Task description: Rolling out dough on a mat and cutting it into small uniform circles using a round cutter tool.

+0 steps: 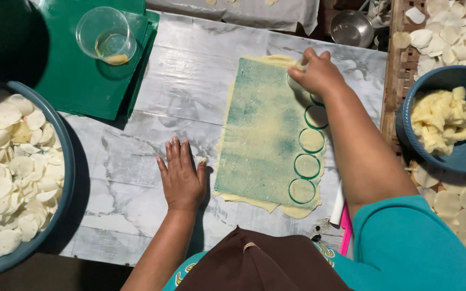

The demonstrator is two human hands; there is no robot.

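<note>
**Dough sheet being cut into rounds on a marble-patterned table**

A thin rectangular dough sheet (262,129), pale yellow over a green underlay, was found lying at the centre of the frame on a table covered with a marble-patterned plastic sheet (190,75). Four cut rounds (308,153) were seen in a column along the sheet's right edge, each outlined by a green ring where the underlay showed through.

The right hand (316,73) was observed at the upper right corner of the sheet, fingers curled downward and closed around a round cutter (297,81), which was pressed against the dough; most of the cutter was hidden under the hand. The left hand (182,178) was laid flat on the table just left of the sheet's lower edge, palm down, fingers extended and close together, nothing held; whether the thumb met the dough edge could not be determined.

At the left of the frame, a blue basin (66,161) filled with pale dough discs was recorded. A clear plastic cup (106,35) was noted on a green mat (71,81) at upper left. At the right, a second blue bowl (462,156) held crumpled dough scraps (443,118), beside a woven tray (400,70) of discs. A metal bowl (351,27) was seen at the top.
</note>
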